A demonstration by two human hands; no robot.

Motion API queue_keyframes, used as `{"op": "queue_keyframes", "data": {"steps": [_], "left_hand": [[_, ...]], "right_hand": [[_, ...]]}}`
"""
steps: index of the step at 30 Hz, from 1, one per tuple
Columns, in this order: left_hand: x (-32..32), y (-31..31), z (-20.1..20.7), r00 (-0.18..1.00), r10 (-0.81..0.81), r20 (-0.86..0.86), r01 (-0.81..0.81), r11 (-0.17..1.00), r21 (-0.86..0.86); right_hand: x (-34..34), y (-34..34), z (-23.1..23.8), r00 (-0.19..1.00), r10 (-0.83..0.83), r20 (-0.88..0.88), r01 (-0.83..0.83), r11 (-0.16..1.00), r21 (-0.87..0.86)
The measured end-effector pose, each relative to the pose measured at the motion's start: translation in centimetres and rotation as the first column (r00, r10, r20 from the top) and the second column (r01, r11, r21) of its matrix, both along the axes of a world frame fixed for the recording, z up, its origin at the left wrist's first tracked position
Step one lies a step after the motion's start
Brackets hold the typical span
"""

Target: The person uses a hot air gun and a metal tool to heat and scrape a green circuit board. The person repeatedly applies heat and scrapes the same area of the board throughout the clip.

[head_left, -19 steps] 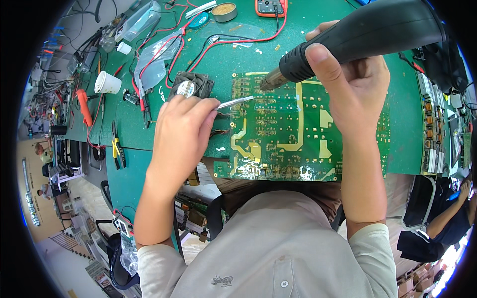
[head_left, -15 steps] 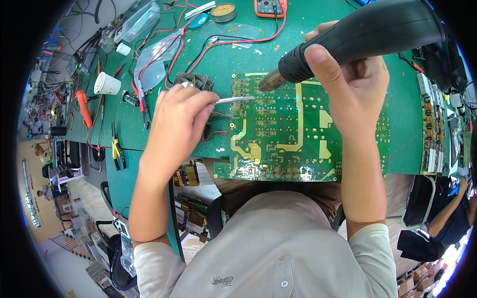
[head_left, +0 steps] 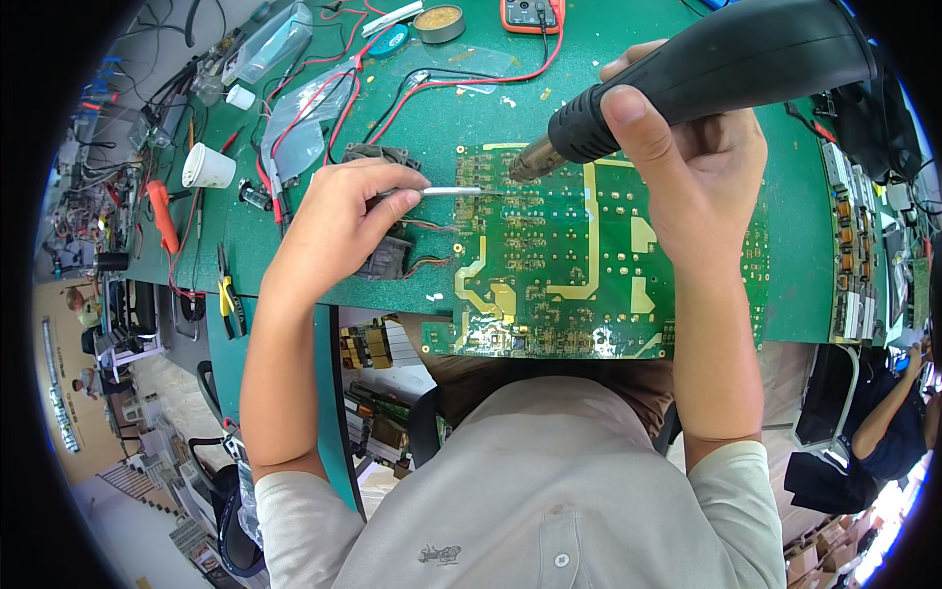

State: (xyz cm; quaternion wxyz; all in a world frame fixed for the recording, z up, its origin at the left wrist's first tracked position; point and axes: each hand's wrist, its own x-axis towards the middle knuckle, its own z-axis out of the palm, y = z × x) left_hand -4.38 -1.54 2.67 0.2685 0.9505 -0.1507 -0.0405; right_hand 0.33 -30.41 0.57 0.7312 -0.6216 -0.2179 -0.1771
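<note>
A large green circuit board (head_left: 616, 231) with gold-coloured traces lies on the green bench in front of me. My right hand (head_left: 705, 191) grips a black hot air gun (head_left: 726, 74) above its right half. The gun's metal nozzle (head_left: 536, 160) slants down toward the small parts at the board's upper left. Pinched between the fingers of my left hand (head_left: 343, 216) is a pair of slim silvery tweezers (head_left: 453, 191). Their tip points right, over the same rows of parts, just below the nozzle. Small dark fans (head_left: 385, 260) with thin wires sit by the left hand, partly covered by it.
Yellow-and-black pliers (head_left: 230, 298) lie at the bench's left edge, near a white paper cup (head_left: 207, 166). Farther back are a round tin (head_left: 440, 24), a red multimeter (head_left: 533, 14) and red and black leads. A row of electronic modules (head_left: 854, 245) stands on the right.
My left hand and forearm have shifted left, drawing the tweezers' tip slightly back and turning them nearly level. More of the lower fan shows. The hot air gun has barely moved.
</note>
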Motion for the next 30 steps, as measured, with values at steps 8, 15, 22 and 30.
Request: {"op": "queue_keyframes", "data": {"steps": [8,15,22,30], "left_hand": [[-0.3,0.0,0.6,0.998,-0.007,0.059,0.008,1.000,-0.015],[-1.1,-0.5,0.3,0.984,-0.047,0.172,0.038,0.998,0.055],[-2.0,-1.3,0.7,0.955,-0.098,0.281,0.043,0.980,0.194],[-2.1,-1.6,3.8,0.968,0.113,0.223,-0.078,0.984,-0.160]], "right_hand": [[-0.1,-0.2,0.2,1.000,-0.006,-0.028,0.006,1.000,-0.012],[0.0,-0.1,0.0,1.000,-0.001,0.008,0.001,1.000,0.023],[-0.3,-0.1,0.1,0.999,-0.020,-0.033,0.021,1.000,0.016],[0.2,-0.7,0.7,0.999,0.033,-0.009,-0.033,0.998,-0.049]]}}
